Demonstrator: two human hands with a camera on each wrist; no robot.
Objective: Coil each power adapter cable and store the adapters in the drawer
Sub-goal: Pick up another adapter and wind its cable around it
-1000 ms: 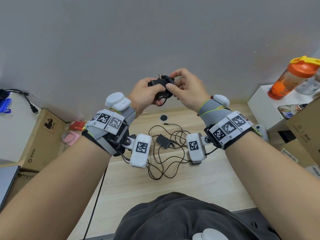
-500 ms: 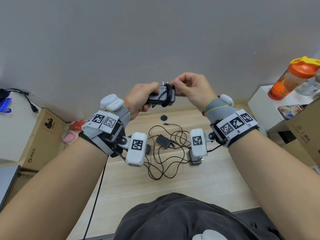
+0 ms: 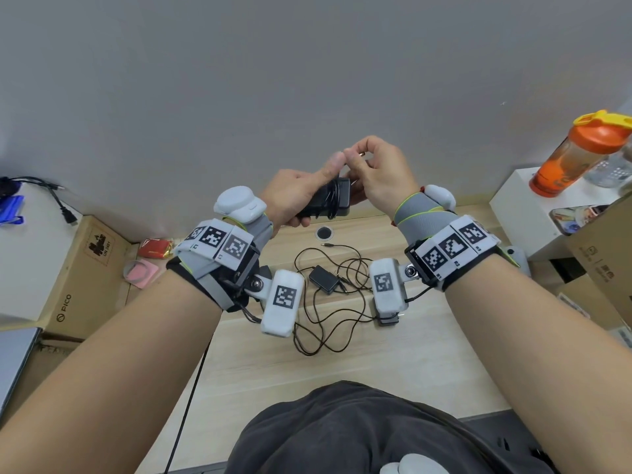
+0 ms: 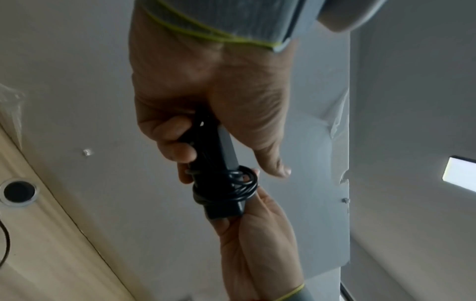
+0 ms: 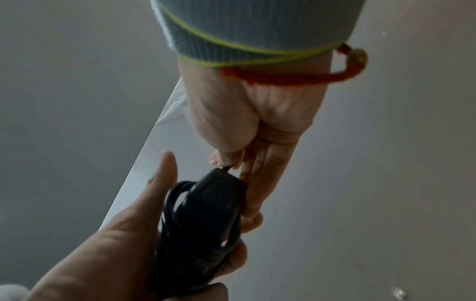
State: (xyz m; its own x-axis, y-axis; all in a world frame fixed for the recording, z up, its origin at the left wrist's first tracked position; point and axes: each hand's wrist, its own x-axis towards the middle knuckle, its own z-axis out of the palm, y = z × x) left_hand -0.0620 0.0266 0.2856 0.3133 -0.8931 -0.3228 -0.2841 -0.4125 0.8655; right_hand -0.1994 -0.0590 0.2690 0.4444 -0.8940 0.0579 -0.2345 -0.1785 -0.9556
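Both hands were raised above the desk (image 3: 393, 364), near its back edge. The left hand (image 3: 290, 196) gripped a black adapter (image 3: 330, 200), fingers curled under its body, thumb stretched out along the top. The adapter lay across the left palm with its far end sticking out toward the right hand (image 3: 379, 176). Its cable (image 4: 242, 183) was wound in several loops around the middle of the adapter, just past the left fingertips. The right hand pinched the loose cable end between thumb and forefinger right at the top corner of the adapter; its other fingers lay along the adapter's far side, touching it. In the right wrist view the pinch sat directly above the adapter's rounded end, the strand short between them.

On the desk below the hands, toward the back edge and about midway across, a second adapter (image 3: 323, 279) lay flat among loose cables (image 3: 325, 333) spread in tangled loops. A round cable hole (image 3: 324, 233) sat at the back edge of the desk. An orange bottle (image 3: 578, 155) stood on a white stand (image 3: 519, 206) off the right edge; a cardboard box (image 3: 82, 268) stood off the left edge.
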